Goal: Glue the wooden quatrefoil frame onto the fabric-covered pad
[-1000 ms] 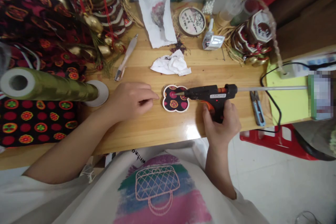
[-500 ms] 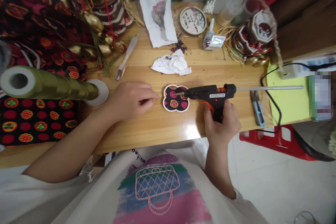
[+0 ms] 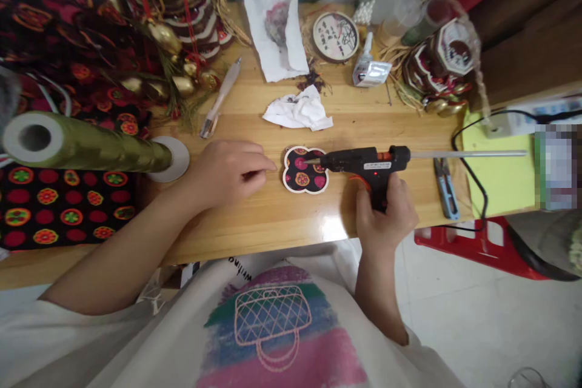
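Note:
My right hand grips the handle of a black glue gun, a finger on its orange trigger. A long glue stick pokes out of its back to the right. The nozzle rests over a flower-shaped card piece covered in dark patterned fabric, lying flat on the wooden table. My left hand rests on the table just left of that piece, fingers loosely curled, fingertips pointing at it without touching it, holding nothing.
An olive ribbon roll and patterned fabric lie at left. Crumpled tissue, a pen-like tool, a round tag and a small glue bottle sit behind. Snips, a black cord and decorated ornaments are at right.
Almost nothing has moved. The glue gun and my right hand shifted very slightly; the nozzle stays over the flower-shaped piece and my left hand keeps still.

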A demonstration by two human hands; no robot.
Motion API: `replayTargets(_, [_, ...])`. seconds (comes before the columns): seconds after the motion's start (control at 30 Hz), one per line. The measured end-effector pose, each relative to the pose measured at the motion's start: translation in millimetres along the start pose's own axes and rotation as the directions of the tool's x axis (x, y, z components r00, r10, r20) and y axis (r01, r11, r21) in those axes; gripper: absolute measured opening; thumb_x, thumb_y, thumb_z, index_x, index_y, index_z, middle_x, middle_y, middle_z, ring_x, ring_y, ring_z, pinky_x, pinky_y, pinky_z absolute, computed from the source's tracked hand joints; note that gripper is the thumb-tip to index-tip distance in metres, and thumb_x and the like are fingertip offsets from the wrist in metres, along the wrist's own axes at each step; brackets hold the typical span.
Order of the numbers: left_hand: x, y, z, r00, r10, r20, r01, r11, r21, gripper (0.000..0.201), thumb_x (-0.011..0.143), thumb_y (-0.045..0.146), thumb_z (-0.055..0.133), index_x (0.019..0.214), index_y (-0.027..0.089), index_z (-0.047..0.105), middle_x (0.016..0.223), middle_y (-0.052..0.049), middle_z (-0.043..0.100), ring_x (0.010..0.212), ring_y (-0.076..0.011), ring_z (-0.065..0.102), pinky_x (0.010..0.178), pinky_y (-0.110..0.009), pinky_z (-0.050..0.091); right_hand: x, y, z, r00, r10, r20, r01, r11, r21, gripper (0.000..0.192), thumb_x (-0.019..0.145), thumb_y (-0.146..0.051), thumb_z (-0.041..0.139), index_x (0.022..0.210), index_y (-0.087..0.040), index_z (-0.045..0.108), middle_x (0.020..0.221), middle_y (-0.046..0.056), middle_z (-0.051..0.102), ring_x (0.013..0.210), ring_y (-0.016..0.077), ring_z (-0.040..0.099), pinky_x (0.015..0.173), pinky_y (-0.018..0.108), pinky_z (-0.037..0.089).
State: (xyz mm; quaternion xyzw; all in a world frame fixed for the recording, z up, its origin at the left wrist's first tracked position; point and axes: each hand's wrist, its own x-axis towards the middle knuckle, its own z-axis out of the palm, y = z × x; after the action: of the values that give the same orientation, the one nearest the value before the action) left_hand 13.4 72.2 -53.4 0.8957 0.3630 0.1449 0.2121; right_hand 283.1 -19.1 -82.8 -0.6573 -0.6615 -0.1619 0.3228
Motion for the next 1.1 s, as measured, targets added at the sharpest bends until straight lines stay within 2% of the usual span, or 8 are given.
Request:
replayTargets(0.47, [0.0, 0.5, -1.2, 1.0, -0.021, 0.013, 0.021, 1.0, -0.017, 0.037, 0.089, 0.02, 0.04, 0.087, 0.02, 0.077, 0.079, -0.001, 0.074, 0.069, -0.0107, 0.064, 0.064, -0.021, 0.044, -0.9, 1.4, 0.0, 0.999, -0.028, -0.025, 0.028, 0.999, 0.015, 0.034, 0.084, -0.019, 0.062, 0.119, -0.017, 0.059, 0.076, 0.002, 0.065, 0.063, 0.0143, 0.06, 0.055, 0.023, 0.044])
replayTargets(0.7, [-0.5, -0.1, -1.0, 1.0, 0.019, -0.011, -0.02, 1.0, -0.02, 0.035, 0.089, 0.019, 0.042, 0.088, 0.017, 0.077, 0.075, -0.002, 0.073, 0.064, -0.0108, 0.063, 0.061, -0.022, 0.043, -0.3, -0.4, -1.6, 1.0, 0.007, -0.012, -0.006, 0.999, 0.037, 0.037, 0.083, -0.017, 0.063, 0.119, -0.017, 0.061, 0.075, 0.002, 0.064, 0.062, 0.0143, 0.059, 0.055, 0.024, 0.043])
replayTargets(0.97, [-1.1, -0.2, -1.7, 1.0, -0.006, 0.015, 0.006, 1.0, -0.013, 0.037, 0.09, 0.021, 0.04, 0.088, 0.019, 0.077, 0.079, -0.001, 0.074, 0.068, -0.0114, 0.064, 0.064, -0.022, 0.044, -0.6, -2.7, -2.9, 0.999, 0.041, 0.006, -0.041, 0.999, 0.032, 0.034, 0.085, -0.019, 0.061, 0.119, -0.015, 0.062, 0.076, 0.003, 0.065, 0.063, 0.0135, 0.061, 0.055, 0.024, 0.047])
replayTargets(1.1, [-0.2, 1.0, -2.0, 1.0, -0.015, 0.021, 0.015, 1.0, 0.001, 0.037, 0.089, 0.021, 0.04, 0.088, 0.02, 0.077, 0.077, -0.001, 0.073, 0.066, -0.0109, 0.063, 0.063, -0.022, 0.043, -1.0, -0.2, -1.8, 1.0, 0.005, -0.027, -0.005, 1.0, 0.005, 0.033, 0.084, -0.021, 0.062, 0.117, -0.016, 0.061, 0.075, 0.003, 0.066, 0.062, 0.0139, 0.061, 0.054, 0.024, 0.046])
